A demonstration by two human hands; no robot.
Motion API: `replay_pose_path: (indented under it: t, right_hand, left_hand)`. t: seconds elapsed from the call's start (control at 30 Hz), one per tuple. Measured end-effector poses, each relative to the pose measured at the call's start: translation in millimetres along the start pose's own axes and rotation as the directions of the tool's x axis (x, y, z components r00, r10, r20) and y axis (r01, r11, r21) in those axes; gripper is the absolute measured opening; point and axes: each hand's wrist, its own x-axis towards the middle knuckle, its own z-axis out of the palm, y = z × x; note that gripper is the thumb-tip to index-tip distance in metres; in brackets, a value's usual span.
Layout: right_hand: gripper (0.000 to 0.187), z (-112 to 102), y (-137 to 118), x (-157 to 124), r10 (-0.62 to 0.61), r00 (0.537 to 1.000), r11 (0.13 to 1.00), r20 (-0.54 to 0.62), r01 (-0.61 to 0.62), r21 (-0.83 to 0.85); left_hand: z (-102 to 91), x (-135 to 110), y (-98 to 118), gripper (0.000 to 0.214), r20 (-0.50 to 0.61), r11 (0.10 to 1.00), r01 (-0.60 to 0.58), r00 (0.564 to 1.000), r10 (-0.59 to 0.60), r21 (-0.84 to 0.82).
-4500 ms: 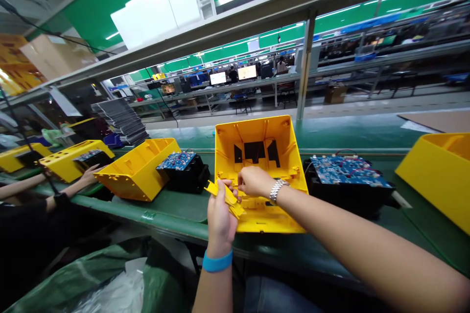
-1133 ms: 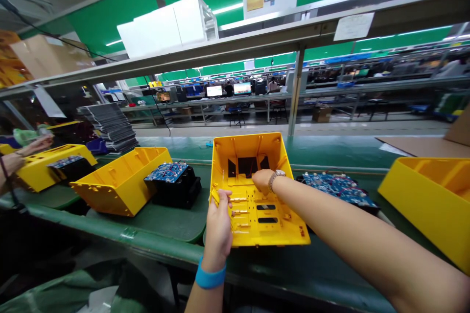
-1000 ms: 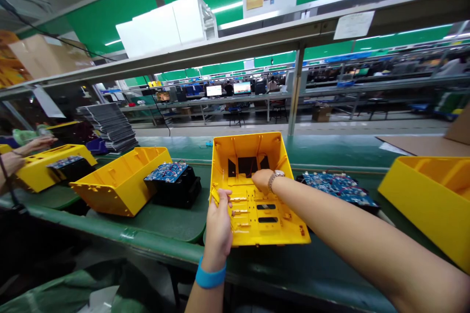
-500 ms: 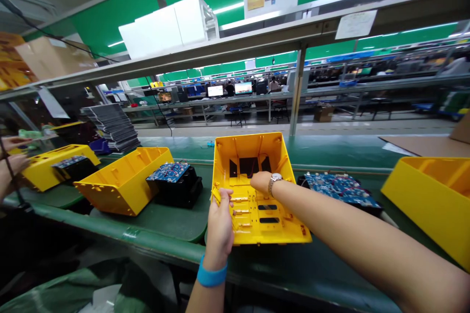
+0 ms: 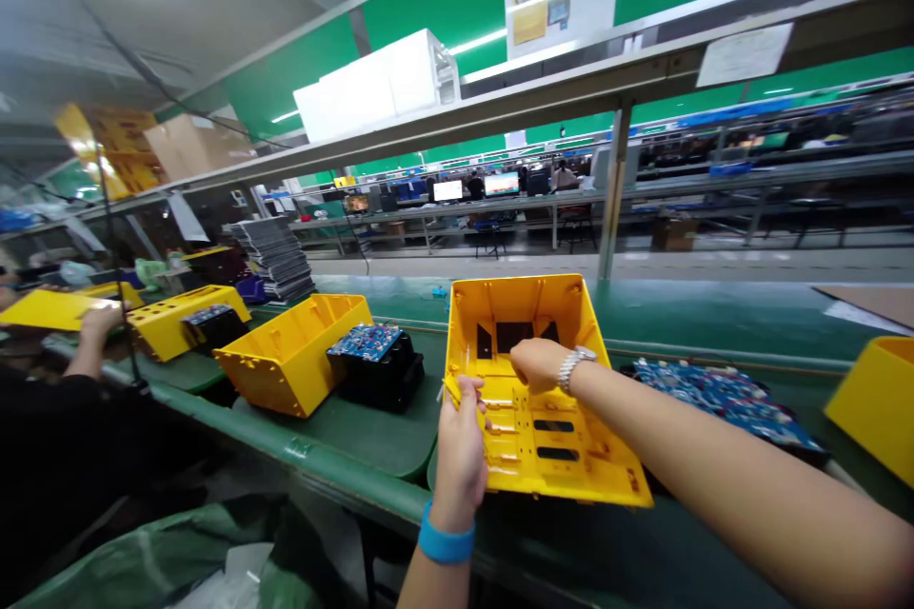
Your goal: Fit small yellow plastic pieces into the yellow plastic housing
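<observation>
A yellow plastic housing point(image 5: 525, 485), open toward me, rests tilted on the green conveyor in front of me. My left hand point(image 5: 463, 442), with a blue wristband, is closed round its left edge, thumb on top. My right hand point(image 5: 539, 364), wearing a metal-banded watch, reaches into the housing with its fingers curled down near the inner far side. Its fingertips are hidden, so whatever they hold does not show. Right of the housing lies a blue circuit board point(image 5: 721, 400), partly behind my right forearm. To the left, a black unit point(image 5: 382, 381) carries another blue board.
Another yellow housing point(image 5: 286, 371) stands left of the black unit, and one more point(image 5: 875, 409) at the right edge. A stack of grey sheets point(image 5: 275, 257) is behind. At far left, a co-worker's hand point(image 5: 100, 319) touches a yellow part. A metal shelf point(image 5: 492, 100) crosses overhead.
The view has swung left, so the scene sits farther right. Both hands keep much the same places at the housing. The co-worker's hand at left now rests on a yellow part.
</observation>
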Motion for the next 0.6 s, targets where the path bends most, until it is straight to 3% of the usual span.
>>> replay_pose_path:
  t: [0.07, 0.13, 0.2, 0.37, 0.53, 0.6]
  right_hand:
    - [0.024, -13.4, -6.5, -14.0, -0.130, 0.991, 0.944, -0.037, 0.135, 0.300]
    - [0.026, -21.3, -17.8, -27.9, -0.284, 0.955, 0.720, -0.087, 0.273, 0.639]
    - [0.030, -20.9, -31.9, -38.6, -0.366, 0.918, 0.528, -0.153, 0.340, 0.778]
    - [0.025, 11.3, -53.5, -36.3, -0.192, 0.941, 0.470, -0.279, 0.338, 0.815]
    - [0.032, 59.5, -40.9, 5.4, -0.146, 0.969, 0.329, -0.197, 0.236, 0.914]
    - [0.033, 74.2, -34.1, 19.4, -0.137, 0.965, 0.353, -0.224, 0.258, 0.899]
  left_hand:
    - [0.7, 1.7, -0.6, 0.048, 0.005, 1.000, -0.002, 1.000, 0.002, -0.024]
    - [2.4, 3.4, -0.9, 0.046, 0.011, 0.999, -0.014, 1.000, 0.015, -0.049]
    - [5.4, 4.0, -0.4, 0.047, 0.017, 0.996, -0.028, 0.999, 0.029, -0.079]
    - [15.3, 1.9, 2.0, 0.062, 0.015, 0.983, -0.067, 0.997, 0.070, -0.169]
    - [13.7, 8.8, -5.6, 0.091, 0.013, 0.962, -0.051, 0.998, 0.056, -0.267]
    - [10.6, 12.3, -10.7, 0.097, -0.033, 0.973, -0.048, 0.999, 0.042, -0.227]
